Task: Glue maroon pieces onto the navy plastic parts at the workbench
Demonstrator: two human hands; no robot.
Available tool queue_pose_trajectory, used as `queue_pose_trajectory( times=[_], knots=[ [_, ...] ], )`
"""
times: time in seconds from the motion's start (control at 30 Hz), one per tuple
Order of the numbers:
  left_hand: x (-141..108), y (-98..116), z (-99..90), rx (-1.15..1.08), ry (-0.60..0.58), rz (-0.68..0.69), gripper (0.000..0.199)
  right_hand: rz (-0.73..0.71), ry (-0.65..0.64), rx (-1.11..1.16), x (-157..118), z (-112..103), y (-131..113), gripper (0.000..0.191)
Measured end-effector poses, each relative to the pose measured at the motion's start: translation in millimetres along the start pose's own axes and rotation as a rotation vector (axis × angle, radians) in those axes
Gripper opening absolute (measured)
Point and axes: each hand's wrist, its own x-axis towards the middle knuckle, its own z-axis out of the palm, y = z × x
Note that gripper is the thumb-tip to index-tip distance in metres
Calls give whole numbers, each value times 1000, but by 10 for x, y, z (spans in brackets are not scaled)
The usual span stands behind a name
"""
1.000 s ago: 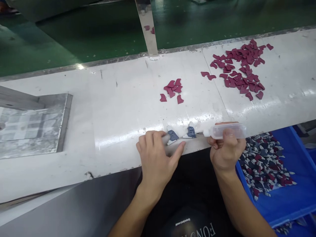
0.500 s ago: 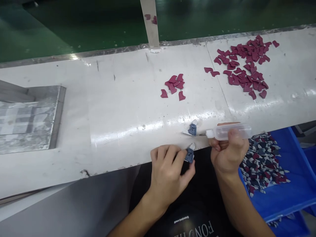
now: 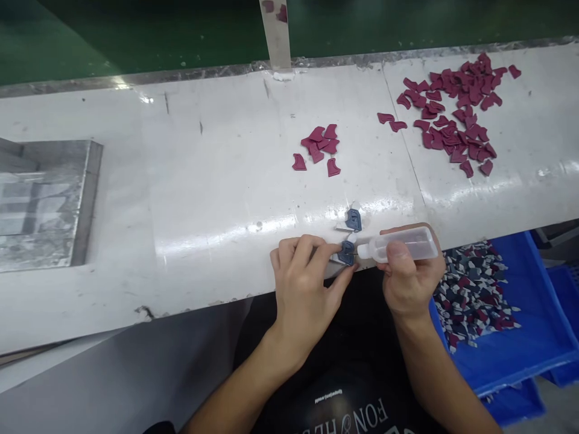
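Lengthwise, the white table [image 3: 203, 181] runs across the whole view, with the person's body at its near edge. Below that edge, on the right, sits a blue bin [image 3: 534, 343] holding many small mixed pieces, and at the far left a metal plate [image 3: 76, 205] lies on the surface. A large maroon scatter [image 3: 470, 90] spreads toward the back right, and a smaller maroon cluster [image 3: 317, 144] lies nearer the middle.

At the near edge, the right hand [image 3: 411, 274] has its grip wrapped around a clear bottle [image 3: 402, 244], whose long axis runs sideways, nozzle end to the left and tipped slightly toward the body. The left hand [image 3: 305, 274] faces it, its grip pinching a blue-grey piece [image 3: 347, 253] between thumb and index finger, down at the table's near edge. That piece lies directly off the nozzle [image 3: 364, 252], in line with the bottle's axis, so it sits between the two hands, closer to the left. A second blue-grey piece [image 3: 354, 220] lies just beyond it, untouched. Whether the fine tip actually meets the held piece is hard to tell at this size.
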Motion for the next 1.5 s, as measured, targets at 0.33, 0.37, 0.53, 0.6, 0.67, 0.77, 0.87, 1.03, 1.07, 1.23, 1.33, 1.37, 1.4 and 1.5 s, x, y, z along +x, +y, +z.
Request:
queue_pose_trajectory(
  times=[0.33, 0.37, 0.53, 0.6, 0.67, 0.77, 0.87, 1.03, 1.07, 1.23, 1.33, 1.37, 1.4, 1.5],
  knots=[
    [18, 8, 10, -8, 2, -2, 22, -64, -5, -47, -6, 23, -38, 20],
    [18, 8, 13, -7, 4, -1, 22, -69, -8, -57, -10, 23, -47, 19],
    [14, 6, 21, -6, 2, -3, 24, -118, -48, -98, -5, -24, -80, 16],
    [12, 2, 21, -5, 1, 1, 24, -147, -52, -123, 8, -60, -102, 18],
    [11, -3, 21, -3, 5, 6, 25, -170, -45, -157, 22, -94, -130, 21],
    [14, -4, 22, -2, 12, 13, 24, -199, -37, -197, 36, -121, -174, 22],
    [19, 3, 21, 1, 8, 8, 22, -218, -26, -220, 41, -110, -196, 24],
    [22, 7, 17, 3, 15, 12, 22, -164, 32, -229, 61, -67, -139, 30],
    [22, 5, 17, 3, 13, 13, 22, -150, 42, -222, 67, -59, -119, 32],
    [22, -3, 22, 3, 6, 10, 22, -132, 68, -204, 92, -6, -60, 31],
    [24, -3, 21, 8, -1, 15, 23, -137, 80, -196, 92, 41, -67, 30],
    [24, -2, 20, 9, -4, 15, 23, -136, 84, -196, 91, 55, -71, 30],
    [23, -2, 20, 10, -4, 15, 23, -133, 88, -197, 89, 66, -73, 31],
    [20, -2, 25, 8, 3, 14, 23, -125, 91, -209, 83, 79, -66, 32]
  ],
)
